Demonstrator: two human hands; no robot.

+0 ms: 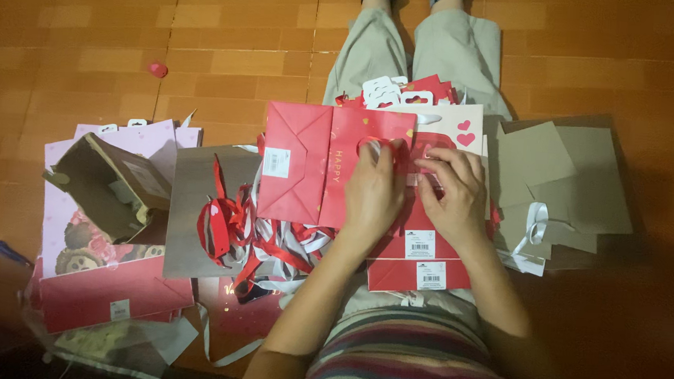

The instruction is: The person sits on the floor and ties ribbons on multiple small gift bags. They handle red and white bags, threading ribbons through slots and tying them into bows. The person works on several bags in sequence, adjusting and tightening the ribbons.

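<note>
A flat red paper gift bag lies across my lap on a stack of other folded red bags. My left hand rests on its right part and pinches a red ribbon handle near the bag's top edge. My right hand sits just beside it, fingers curled on the ribbon at the bag's edge, over a white bag with red hearts.
A heap of red and white ribbons lies left of my lap. Further left are pink gift bags, a brown cardboard piece and a grey card sheet. Grey card sheets sit at right. A small red object lies on the tiled floor.
</note>
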